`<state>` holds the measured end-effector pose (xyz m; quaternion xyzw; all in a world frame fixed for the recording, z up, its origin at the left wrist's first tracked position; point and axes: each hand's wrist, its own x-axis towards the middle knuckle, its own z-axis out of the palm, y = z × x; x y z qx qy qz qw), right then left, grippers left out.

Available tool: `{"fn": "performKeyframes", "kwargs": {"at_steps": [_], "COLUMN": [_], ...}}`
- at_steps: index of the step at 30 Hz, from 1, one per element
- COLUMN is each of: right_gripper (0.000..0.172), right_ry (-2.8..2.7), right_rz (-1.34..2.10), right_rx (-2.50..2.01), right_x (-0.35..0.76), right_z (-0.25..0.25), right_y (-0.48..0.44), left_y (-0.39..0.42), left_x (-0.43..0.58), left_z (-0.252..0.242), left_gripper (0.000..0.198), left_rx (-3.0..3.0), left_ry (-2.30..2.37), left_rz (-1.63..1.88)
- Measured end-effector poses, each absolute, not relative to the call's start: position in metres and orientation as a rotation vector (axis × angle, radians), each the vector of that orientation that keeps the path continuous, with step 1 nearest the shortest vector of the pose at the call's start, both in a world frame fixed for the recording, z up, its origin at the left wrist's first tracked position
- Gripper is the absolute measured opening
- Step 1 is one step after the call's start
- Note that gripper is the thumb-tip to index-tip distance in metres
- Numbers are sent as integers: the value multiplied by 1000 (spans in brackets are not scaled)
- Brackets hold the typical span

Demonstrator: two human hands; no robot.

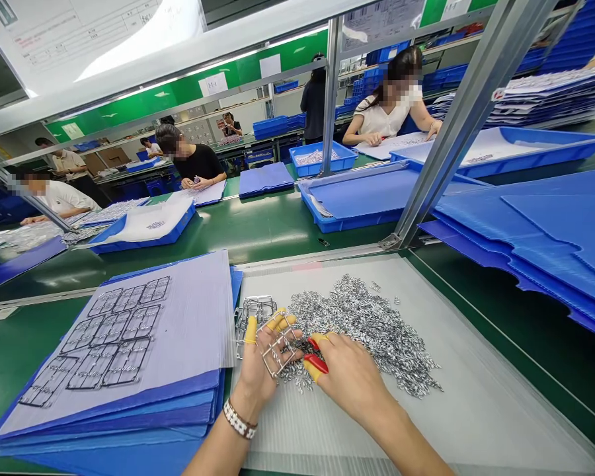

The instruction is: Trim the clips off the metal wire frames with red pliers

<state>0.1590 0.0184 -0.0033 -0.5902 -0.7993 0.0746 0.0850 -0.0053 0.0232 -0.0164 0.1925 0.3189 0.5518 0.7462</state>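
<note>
My left hand (260, 360) wears yellow finger cots and grips a small silver metal frame (277, 344) above the tray's left side. My right hand (352, 380), also with yellow cots, holds a small red-handled tool (317, 362) against that frame. Both hands sit at the edge of a large heap of tiny silver metal parts (364, 330). Just behind my left thumb lie more tangled metal frames (252, 314). Left of them, rows of similar frames rest on a lavender plastic sheet (193, 311).
The heap lies on a pale grey tray (476, 396) on a green workbench (258, 238). Blue corrugated sheets (104, 423) stack under the lavender sheet, and more (540, 225) lie at right. A metal upright (471, 112) stands ahead. Several co-workers sit across the bench, one (387, 112) handling a sheet.
</note>
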Motion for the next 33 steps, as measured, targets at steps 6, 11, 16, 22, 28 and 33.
{"fn": "performKeyframes", "kwargs": {"at_steps": [6,11,16,22,28,33], "right_gripper": [13,16,17,14,12,17], "right_ry": [-2365,-2394,-2444,-2441,-2398,-2415], "right_rz": [252,221,200,171,204,259], "right_rx": [-1770,-1770,-1789,-1774,-1736,-1694], "right_x": [154,153,149,147,148,140], "right_z": [-6,-5,1,-1,3,5], "right_y": [18,18,18,21,13,7], "left_y": [22,19,19,22,26,27], "left_x": [0,2,5,3,0,3], "left_z": [-14,-15,-19,-19,-13,-13], "left_gripper": [58,57,58,58,57,61], "left_rx": [451,504,517,490,416,402], "left_ry": [731,810,869,870,834,833], "left_rz": [1246,1250,1258,1294,1302,1317]}}
